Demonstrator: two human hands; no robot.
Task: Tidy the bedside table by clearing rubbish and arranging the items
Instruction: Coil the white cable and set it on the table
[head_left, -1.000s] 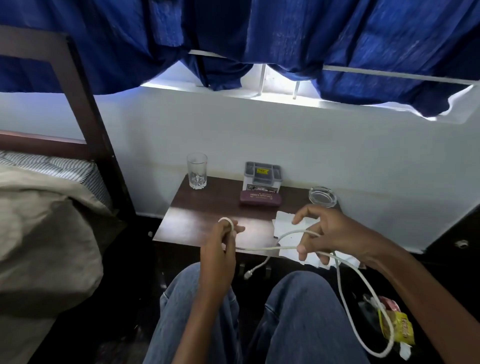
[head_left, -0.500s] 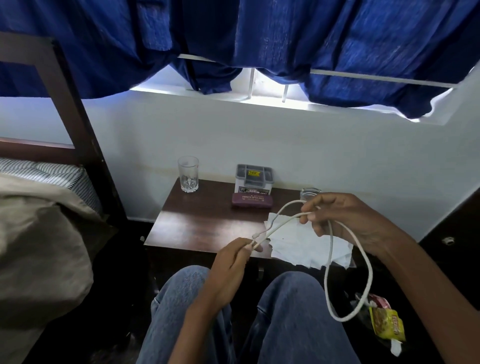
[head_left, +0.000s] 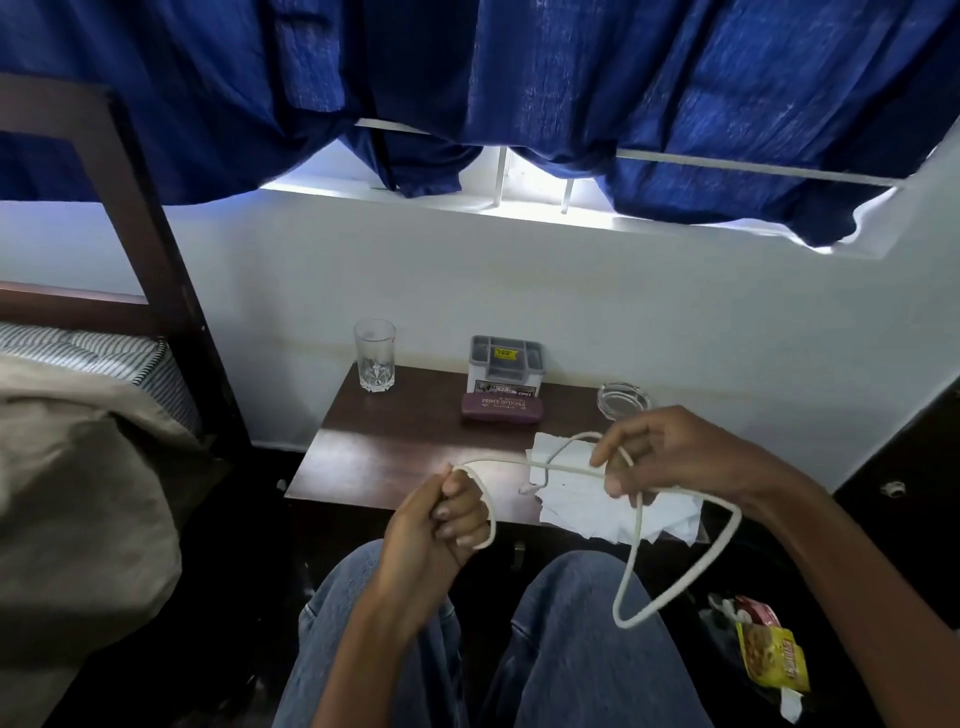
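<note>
Since before, left hand (head_left: 441, 525) wrapped the white cable (head_left: 627, 566) around its curled fingers; right hand (head_left: 670, 457) pinches it above the table (head_left: 395, 447) front edge, at 4 o'clock. Case (head_left: 502, 407) at 12 o'clock reads "PRINCE OPTICALS".

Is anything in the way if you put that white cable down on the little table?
The left hand and right hand hold the white cable. Crumpled tissues cover the bedside table's front right, just beyond it. The front left wood shows bare, so it could probably land there.
</note>
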